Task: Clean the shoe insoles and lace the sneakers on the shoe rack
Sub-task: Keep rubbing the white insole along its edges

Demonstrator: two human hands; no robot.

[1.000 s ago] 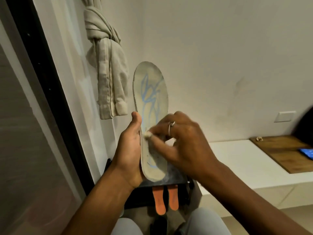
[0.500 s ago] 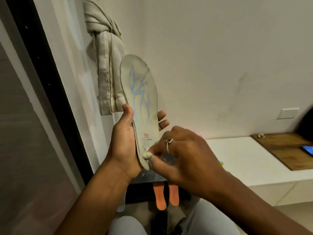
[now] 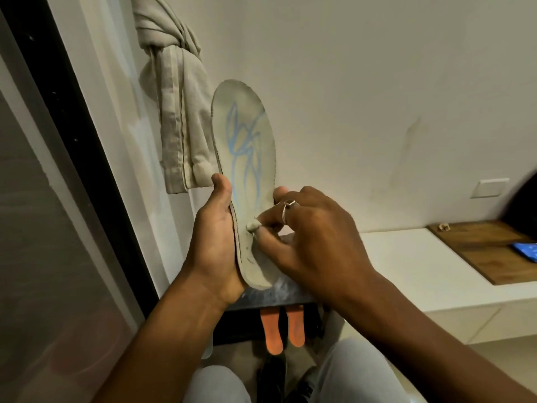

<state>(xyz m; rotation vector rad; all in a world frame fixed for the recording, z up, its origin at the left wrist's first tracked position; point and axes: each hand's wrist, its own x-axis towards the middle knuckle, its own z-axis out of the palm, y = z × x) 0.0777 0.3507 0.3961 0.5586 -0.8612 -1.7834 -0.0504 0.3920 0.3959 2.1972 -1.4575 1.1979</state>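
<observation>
Nearest, we note the left hand (image 3: pixel 215 248) gripping a grey insole (image 3: pixel 247 146) upright by its heel half, thumb on one edge and fingertips curled round the other. The right hand (image 3: pixel 313 237) pinches a small wad (image 3: pixel 252 226) between thumb and forefinger against the insole's face. Farther off, we record two orange insoles (image 3: pixel 283 327) side by side under the top shelf of the rack (image 3: pixel 290 293), and a knotted curtain (image 3: pixel 177 112) hanging behind.

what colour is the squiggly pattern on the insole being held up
Light blue lines on the pale grey insole, clearest in the head view.
</observation>
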